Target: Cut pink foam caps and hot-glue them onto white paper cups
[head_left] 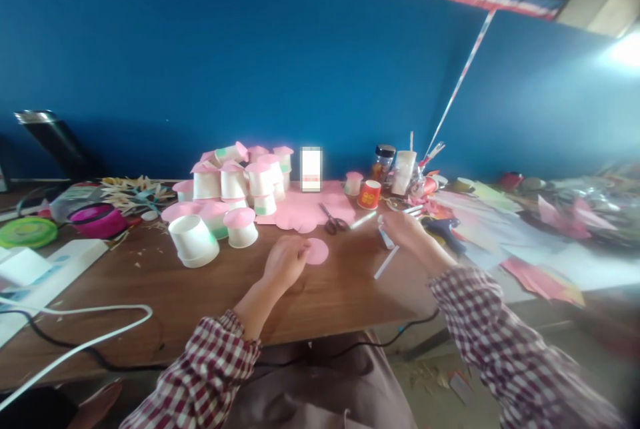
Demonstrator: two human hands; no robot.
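Between the fingers of my left hand (289, 257) is the edge of a pink paper circle (319, 252), held just over the table. My right hand (400, 229) reaches farther out to the right, its fingers closed and slightly blurred. A small white and blue piece (386, 238) shows under its fingertips; what it is I cannot make out. Close by lies a white strip (387, 263), with a whitish stick (363, 219) nearer the scissors (333, 219). Those scissors rest half on pink paper sheets (300, 210).
White paper cups with pink tops (233, 179) are piled at the back left; one plain white cup (193, 241) stands in front. Behind my right hand are a red cup (369, 195) and a dark-lidded jar (384, 161). A white cable (100, 309) crosses the left.
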